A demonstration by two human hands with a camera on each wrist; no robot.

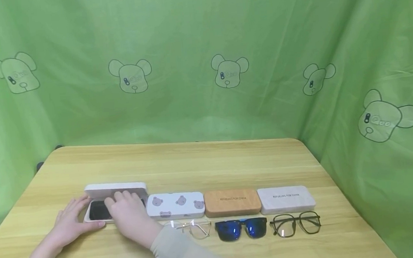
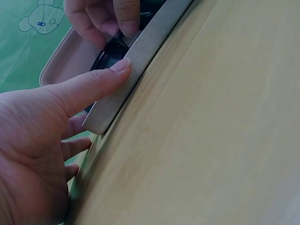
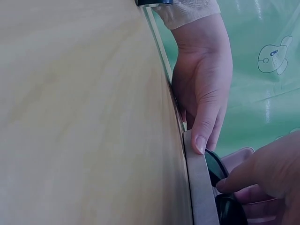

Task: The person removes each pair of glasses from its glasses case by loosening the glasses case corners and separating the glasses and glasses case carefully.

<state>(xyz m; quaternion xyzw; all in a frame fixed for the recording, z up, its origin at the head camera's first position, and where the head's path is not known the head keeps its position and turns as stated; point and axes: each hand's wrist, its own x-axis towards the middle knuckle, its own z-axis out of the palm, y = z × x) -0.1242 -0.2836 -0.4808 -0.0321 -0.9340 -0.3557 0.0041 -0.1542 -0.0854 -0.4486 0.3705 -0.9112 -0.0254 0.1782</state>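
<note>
An opened glasses case (image 1: 116, 187) with a pale lid stands at the left end of a row of cases. Dark sunglasses (image 1: 98, 211) lie inside it, partly covered by my right hand (image 1: 130, 215). The right wrist view shows that hand's thumb and fingers pinching the sunglasses (image 3: 229, 211) around the middle, between the lenses. My left hand (image 1: 68, 227) grips the case's left end. In the left wrist view its thumb presses the front wall of the case (image 2: 112, 110), while the other fingers reach round the end.
To the right stand a bear-print case (image 1: 175, 206), an orange-brown case (image 1: 232, 202) and a whitish case (image 1: 286, 199), all closed. Before them lie thin-framed glasses (image 1: 200, 229), blue-lensed sunglasses (image 1: 241, 229) and black-framed glasses (image 1: 295, 224). A green curtain (image 1: 190, 114) surrounds the wooden table (image 1: 194, 159).
</note>
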